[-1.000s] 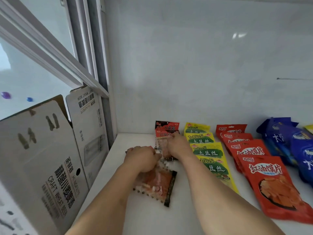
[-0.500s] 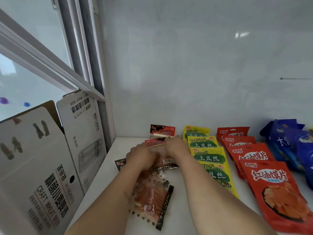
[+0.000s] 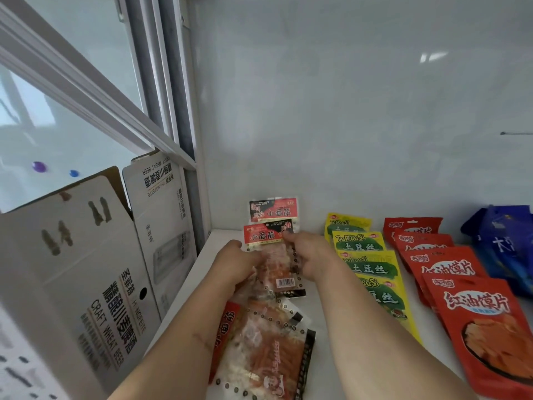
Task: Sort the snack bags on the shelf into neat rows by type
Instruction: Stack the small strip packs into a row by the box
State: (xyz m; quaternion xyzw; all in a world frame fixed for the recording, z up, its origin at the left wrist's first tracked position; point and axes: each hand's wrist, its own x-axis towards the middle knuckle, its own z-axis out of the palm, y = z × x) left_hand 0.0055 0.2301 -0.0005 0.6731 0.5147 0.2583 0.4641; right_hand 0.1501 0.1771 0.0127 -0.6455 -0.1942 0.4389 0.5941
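Note:
On the white shelf [image 3: 326, 319] my left hand [image 3: 235, 262] and my right hand [image 3: 310, 255] hold the two sides of a clear gluten-strip bag with a red and black header [image 3: 281, 261]. A second bag of the same kind [image 3: 272, 209] lies behind it against the back wall. Two more clear bags [image 3: 265, 347] lie loose and crooked under my left forearm. To the right runs a row of yellow-green bags [image 3: 366, 264], then a row of red bags [image 3: 461, 287], then blue bags [image 3: 507, 246].
An open cardboard beer carton [image 3: 95, 272] stands at the shelf's left edge, its flaps up. A window frame [image 3: 161, 90] rises behind it. The white back wall [image 3: 346, 111] closes the shelf at the rear.
The bag between my hands has slid toward the back wall, and its red header now shows. A loose bag has come nearer the front under my left forearm.

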